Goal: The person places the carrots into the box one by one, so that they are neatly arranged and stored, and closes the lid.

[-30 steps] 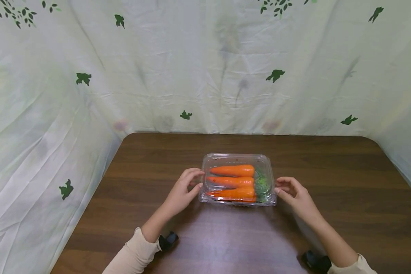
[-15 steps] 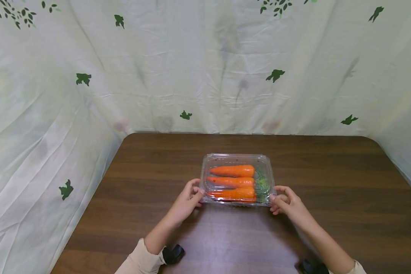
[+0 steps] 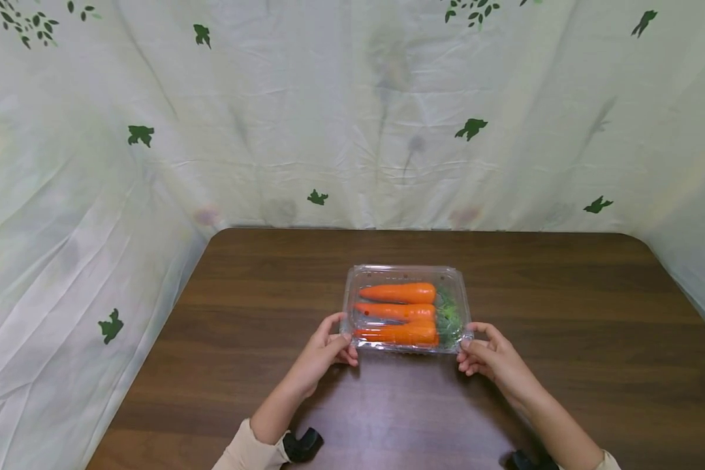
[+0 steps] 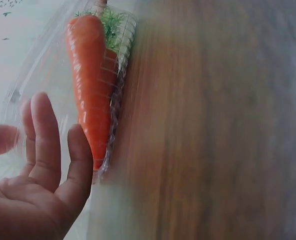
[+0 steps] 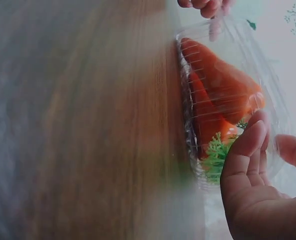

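Note:
A clear plastic clamshell box (image 3: 382, 271) sits lidded on the table, midway between my hands. Inside it orange carrots (image 3: 399, 292) lie side by side, with feathery greens (image 3: 448, 320) at the right end. My left hand (image 3: 322, 351) pinches the near left corner, thumb on the lid's edge and some fingers below the rim. At the near right corner my right hand (image 3: 496, 359) does likewise. The left wrist view shows fingers (image 4: 46, 137) upright against the clear wall; in the right wrist view the thumb (image 5: 292, 150) is by the lid.
The brown wooden table (image 3: 258, 261) stretches around the box on every side. A pale cloth (image 3: 329, 98) with green leaf prints hangs behind its far edge and along the sides. A black wrist device (image 3: 303, 445) is on my left forearm.
Both hands have slid from the box's sides toward me to its near corners, and their fingers have closed in there. The box has hardly moved.

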Available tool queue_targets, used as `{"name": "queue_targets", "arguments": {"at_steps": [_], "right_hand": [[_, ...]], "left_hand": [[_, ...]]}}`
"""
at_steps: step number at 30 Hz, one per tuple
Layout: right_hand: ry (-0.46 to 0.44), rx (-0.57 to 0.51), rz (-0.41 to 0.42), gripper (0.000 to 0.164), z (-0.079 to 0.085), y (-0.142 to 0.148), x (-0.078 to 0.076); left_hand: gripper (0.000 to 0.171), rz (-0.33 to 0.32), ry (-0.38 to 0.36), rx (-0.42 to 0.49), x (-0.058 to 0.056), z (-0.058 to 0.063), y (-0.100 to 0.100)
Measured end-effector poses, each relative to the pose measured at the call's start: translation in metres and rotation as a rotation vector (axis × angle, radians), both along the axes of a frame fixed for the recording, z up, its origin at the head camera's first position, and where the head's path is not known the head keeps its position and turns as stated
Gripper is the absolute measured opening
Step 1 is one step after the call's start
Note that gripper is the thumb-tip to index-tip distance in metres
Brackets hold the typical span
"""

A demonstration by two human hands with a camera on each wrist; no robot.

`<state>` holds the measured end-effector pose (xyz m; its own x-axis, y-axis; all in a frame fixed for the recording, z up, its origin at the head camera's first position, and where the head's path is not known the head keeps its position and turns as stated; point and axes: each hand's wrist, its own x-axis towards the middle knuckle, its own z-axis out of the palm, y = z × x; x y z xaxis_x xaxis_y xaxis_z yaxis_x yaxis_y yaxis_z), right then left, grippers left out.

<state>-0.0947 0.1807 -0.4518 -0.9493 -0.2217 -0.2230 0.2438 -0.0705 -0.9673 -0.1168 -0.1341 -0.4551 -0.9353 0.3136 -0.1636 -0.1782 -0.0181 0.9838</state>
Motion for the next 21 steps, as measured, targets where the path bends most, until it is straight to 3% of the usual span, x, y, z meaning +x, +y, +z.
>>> {"name": "queue_targets", "arguments": {"at_steps": [9,21], "right_hand": [[0.031,0.001,-0.020,0.044,-0.0018,-0.0016,0.0020],[0.090,-0.038,-0.076,0.035,-0.0034,-0.0081,0.0026]], "left_hand": [[0.048,0.035,-0.043,0.002,-0.0007,0.0011,0.0029],[0.047,0.063,-0.041,0.023,-0.0003,0.0031,0.0055]]}}
